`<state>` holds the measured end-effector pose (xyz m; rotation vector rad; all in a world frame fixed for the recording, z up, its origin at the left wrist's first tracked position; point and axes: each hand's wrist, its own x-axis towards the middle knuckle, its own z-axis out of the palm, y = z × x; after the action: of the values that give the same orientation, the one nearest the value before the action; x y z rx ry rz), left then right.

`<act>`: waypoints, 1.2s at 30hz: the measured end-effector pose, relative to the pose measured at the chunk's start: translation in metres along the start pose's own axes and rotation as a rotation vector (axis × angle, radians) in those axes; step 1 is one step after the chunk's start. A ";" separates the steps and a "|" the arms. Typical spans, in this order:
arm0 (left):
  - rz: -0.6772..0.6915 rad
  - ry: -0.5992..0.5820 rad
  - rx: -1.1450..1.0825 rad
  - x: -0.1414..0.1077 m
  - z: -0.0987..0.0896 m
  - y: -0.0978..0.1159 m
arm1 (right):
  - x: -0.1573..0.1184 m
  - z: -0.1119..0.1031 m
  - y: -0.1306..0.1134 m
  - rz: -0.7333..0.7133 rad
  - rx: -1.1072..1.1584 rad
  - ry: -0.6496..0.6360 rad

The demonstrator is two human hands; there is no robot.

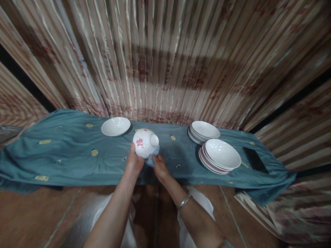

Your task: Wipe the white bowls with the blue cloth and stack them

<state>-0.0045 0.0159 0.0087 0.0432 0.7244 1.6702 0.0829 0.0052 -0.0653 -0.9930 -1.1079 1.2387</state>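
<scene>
A white ceramic bowl with red printed characters is held up over the near-middle part of the surface, which is draped in teal fabric with yellow pineapple motifs. The bowl is tipped over, its outside turned to the camera and its foot ring towards 3 o'clock.

The left hand grips it from about 7 o'clock, thumb along the outer wall; the other fingers are mostly hidden, so their spread cannot be told. The right hand is at 5 o'clock — its fingers bunched on a crumpled light-blue cloth that touches the bowl. A silver metal bangle circles the right wrist.

From the held bowl, a shallow white round dish sits at 10 o'clock, open side up. Towards 3 o'clock are two stacks — a rear stack of white dark-rimmed bowls and, nearer the person, a front stack of white bowls with some red bands. Farther out that way lies a flat black phone. Pleated beige curtain with reddish prints hangs at 12 o'clock.
</scene>
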 end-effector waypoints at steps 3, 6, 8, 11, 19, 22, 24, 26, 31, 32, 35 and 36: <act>0.024 0.040 0.004 0.000 0.004 0.002 | -0.008 -0.001 -0.010 0.113 -0.029 -0.048; 0.044 0.079 -0.003 0.001 0.006 0.006 | -0.009 -0.010 -0.024 0.186 -0.062 -0.090; 0.048 0.076 -0.020 0.002 0.005 0.007 | -0.004 -0.020 -0.033 0.177 -0.078 -0.078; 0.049 0.085 -0.014 0.004 0.003 0.005 | 0.006 -0.036 -0.043 0.079 -0.189 0.024; -0.008 -0.009 0.083 0.013 -0.014 -0.019 | 0.010 -0.044 -0.045 -0.167 -0.587 0.039; -0.028 -0.076 0.098 0.015 -0.018 -0.024 | 0.005 -0.039 -0.046 -0.162 -0.654 -0.046; -0.031 -0.101 0.095 0.014 -0.018 -0.025 | 0.001 -0.037 -0.049 -0.168 -0.677 -0.089; -0.026 -0.114 0.085 0.013 -0.018 -0.024 | -0.002 -0.037 -0.051 -0.187 -0.697 -0.123; 0.002 -0.098 0.076 0.011 -0.019 -0.022 | -0.005 -0.038 -0.051 -0.259 -0.746 -0.183; 0.005 -0.096 0.076 0.011 -0.019 -0.021 | -0.005 -0.039 -0.051 -0.287 -0.752 -0.189; 0.016 -0.088 0.077 0.013 -0.022 -0.018 | -0.006 -0.041 -0.048 -0.380 -0.764 -0.199; 0.018 -0.079 0.078 0.014 -0.023 -0.016 | -0.006 -0.041 -0.047 -0.406 -0.767 -0.200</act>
<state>-0.0031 0.0193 -0.0221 0.1705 0.7304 1.6477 0.1329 -0.0040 -0.0278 -1.1271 -1.9084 0.5790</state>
